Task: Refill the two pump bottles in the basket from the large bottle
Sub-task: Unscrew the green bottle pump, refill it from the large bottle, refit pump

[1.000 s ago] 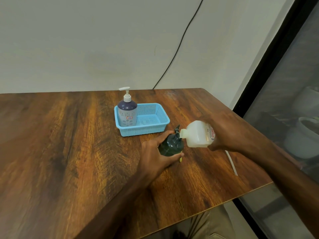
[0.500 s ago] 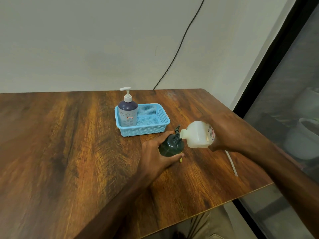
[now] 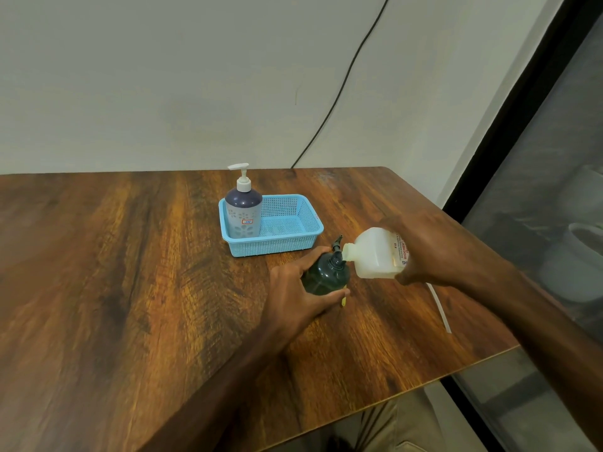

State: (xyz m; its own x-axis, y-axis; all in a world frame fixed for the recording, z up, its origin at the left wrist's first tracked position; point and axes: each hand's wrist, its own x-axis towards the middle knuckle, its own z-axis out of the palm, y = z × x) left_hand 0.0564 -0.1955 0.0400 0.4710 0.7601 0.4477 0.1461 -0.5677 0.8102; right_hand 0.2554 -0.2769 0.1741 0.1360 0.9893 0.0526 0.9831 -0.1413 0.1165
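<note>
On the wooden table [image 3: 130,288], just before the blue basket [image 3: 306,230], the right hand [image 3: 430,252] clamped the large bottle [image 3: 375,252], tipped nearly level, mouth leftward at the neck of the dark pump bottle [image 3: 326,275], which the left hand [image 3: 293,298] gripped upright.

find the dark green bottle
Head view, right of centre: the dark green bottle stands on the table in front of the blue basket, held by the left hand.

One head-worn wide-angle view looks forward and down, close over the table [image 3: 98,288].
</note>
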